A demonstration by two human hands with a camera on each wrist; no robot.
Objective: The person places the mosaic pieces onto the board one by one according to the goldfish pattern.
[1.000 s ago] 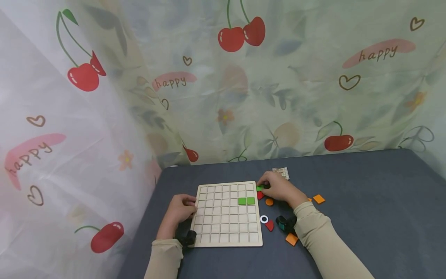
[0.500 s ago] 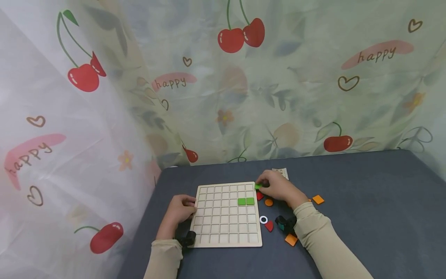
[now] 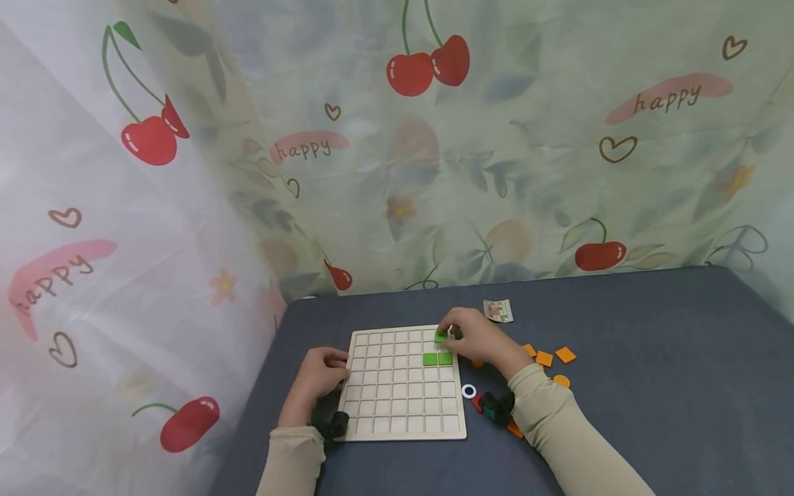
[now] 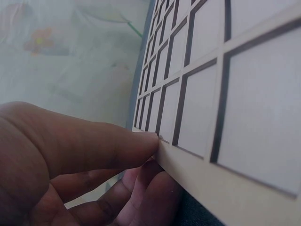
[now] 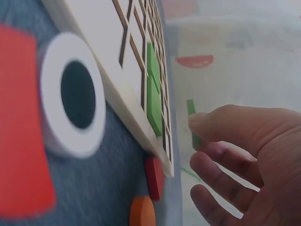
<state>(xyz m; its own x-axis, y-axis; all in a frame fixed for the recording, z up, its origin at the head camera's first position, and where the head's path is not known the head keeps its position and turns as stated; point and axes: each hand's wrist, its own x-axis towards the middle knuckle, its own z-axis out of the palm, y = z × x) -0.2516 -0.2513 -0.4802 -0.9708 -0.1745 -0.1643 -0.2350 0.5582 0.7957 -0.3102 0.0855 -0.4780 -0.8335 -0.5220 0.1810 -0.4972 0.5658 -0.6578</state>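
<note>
A pale wooden grid board [image 3: 393, 403] lies on the table, with two green square tiles [image 3: 431, 359] side by side in cells near its right edge. My left hand [image 3: 318, 377] holds the board's left edge; in the left wrist view the thumb [image 4: 136, 148] lies on the rim and the other fingers are bent beside and below it. Between thumb and fingers, my right hand [image 3: 480, 339] pinches another green square tile [image 3: 440, 337] over the board's far right corner. The right wrist view shows this green tile [image 5: 190, 107] on edge, raised above the board.
Right of the board lie a white ring [image 3: 469, 391], a red piece [image 3: 476, 403] partly hidden by the wrist camera, and several orange pieces [image 3: 544, 359]. A small printed card [image 3: 498, 311] lies behind the right hand. A patterned curtain [image 3: 527, 138] hangs behind the table.
My right hand has moved left with the green tile, from beside the board's right edge to over its far right corner. The left hand stays at the left edge.
</note>
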